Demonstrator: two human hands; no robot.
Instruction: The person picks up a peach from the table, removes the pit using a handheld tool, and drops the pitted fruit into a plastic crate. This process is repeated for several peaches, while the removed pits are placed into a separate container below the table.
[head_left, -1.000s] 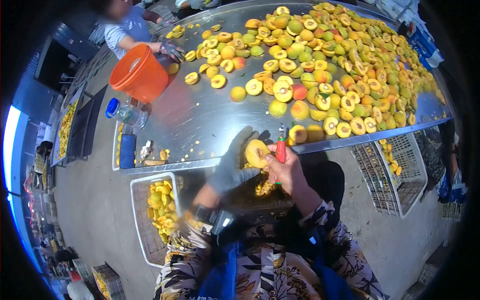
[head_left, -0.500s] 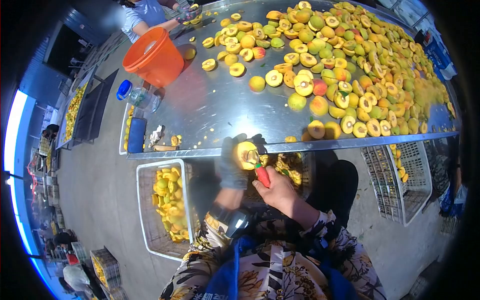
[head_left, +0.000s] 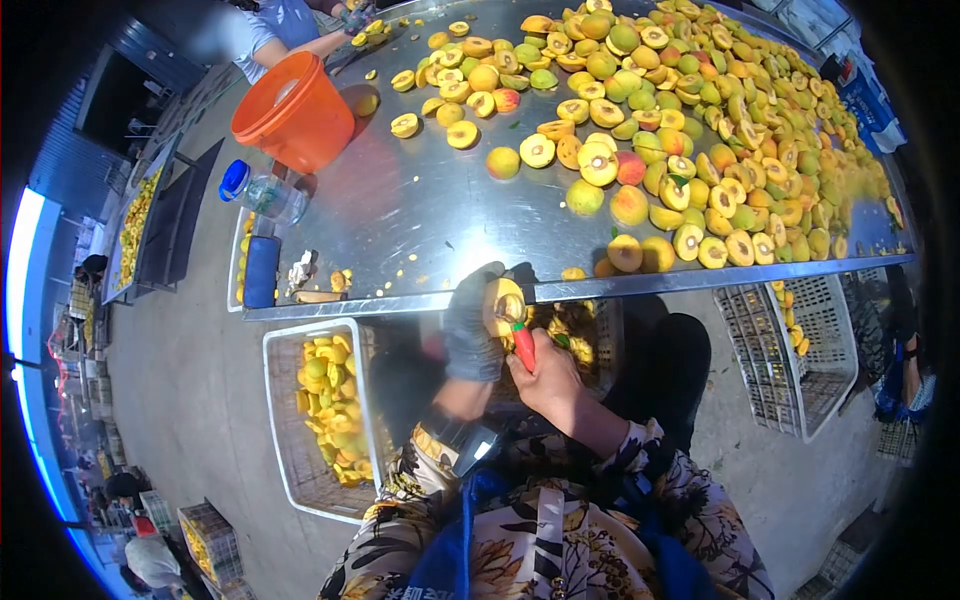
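Observation:
My left hand (head_left: 470, 335), in a dark grey glove, holds a yellow peach half (head_left: 504, 305) with its cut face showing, just at the table's front edge. My bare right hand (head_left: 555, 378) is wrapped round the red handle of a small tool (head_left: 523, 345) with a green collar. The tool's tip meets the cut face of the half; its exact shape is too small to tell. Below both hands, a dark crate (head_left: 590, 340) holds peach pieces. Many halved peaches (head_left: 690, 150) lie on the metal table (head_left: 420, 215).
An orange bucket (head_left: 295, 115) and a blue-capped bottle (head_left: 265, 192) stand at the table's left. White crates (head_left: 275, 430) (head_left: 845, 360) stand on the floor at both sides. A co-worker (head_left: 285, 35) works across the table at the upper left.
The peach half has turned a little in my left hand, and the tool has shifted slightly against it. The whole view has moved slightly, so the table and bucket appear further left.

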